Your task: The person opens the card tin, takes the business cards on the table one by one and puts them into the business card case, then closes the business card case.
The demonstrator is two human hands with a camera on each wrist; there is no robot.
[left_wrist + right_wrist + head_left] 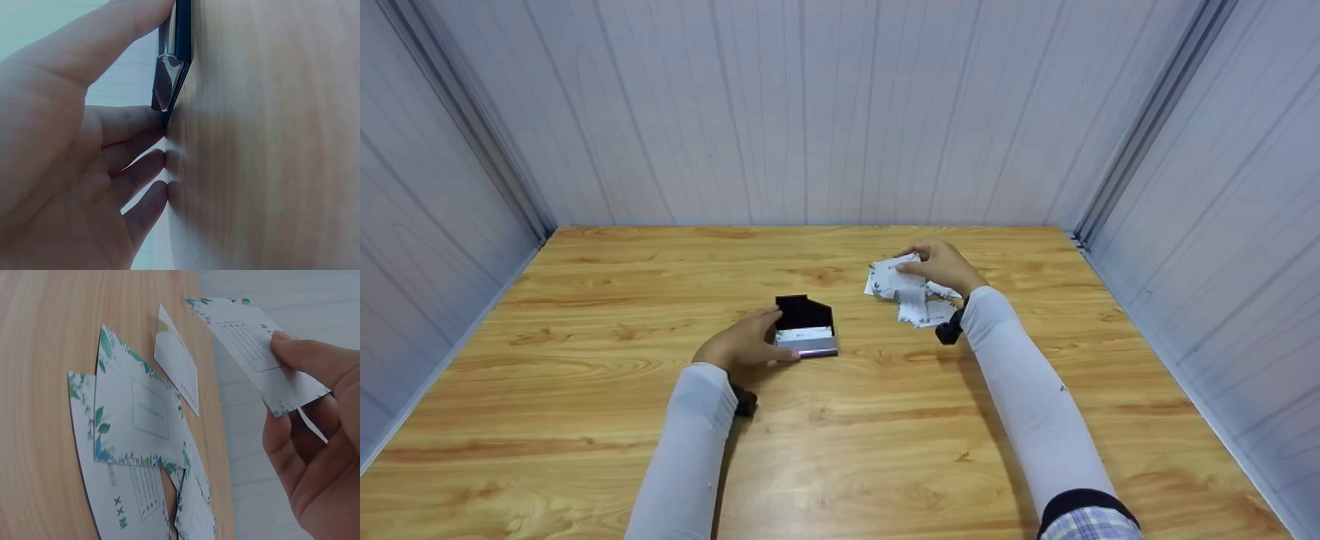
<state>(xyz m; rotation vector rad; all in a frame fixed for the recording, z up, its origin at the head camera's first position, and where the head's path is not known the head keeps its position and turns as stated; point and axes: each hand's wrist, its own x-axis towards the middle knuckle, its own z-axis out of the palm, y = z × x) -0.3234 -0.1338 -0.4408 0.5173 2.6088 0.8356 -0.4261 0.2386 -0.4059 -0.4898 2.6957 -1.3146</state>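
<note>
On the table, left of centre, lies a black and silver business card case (804,311) with its lid folded back. A white card (806,333) with print shows inside it. My left hand (741,341) grips the case at its left side, thumb at the front edge and fingers at the back corner. In the left wrist view the case's hinged side (183,34) shows between thumb and fingers. My right hand (949,268) pinches a white business card (247,351) with green leaf borders, raised over several loose cards (140,405) lying overlapped on the table.
The wood-grain table (847,450) runs back to a pale panelled wall (810,112). Side walls (1222,247) close it in at left and right. A single card (175,363) lies slightly apart from the overlapped ones.
</note>
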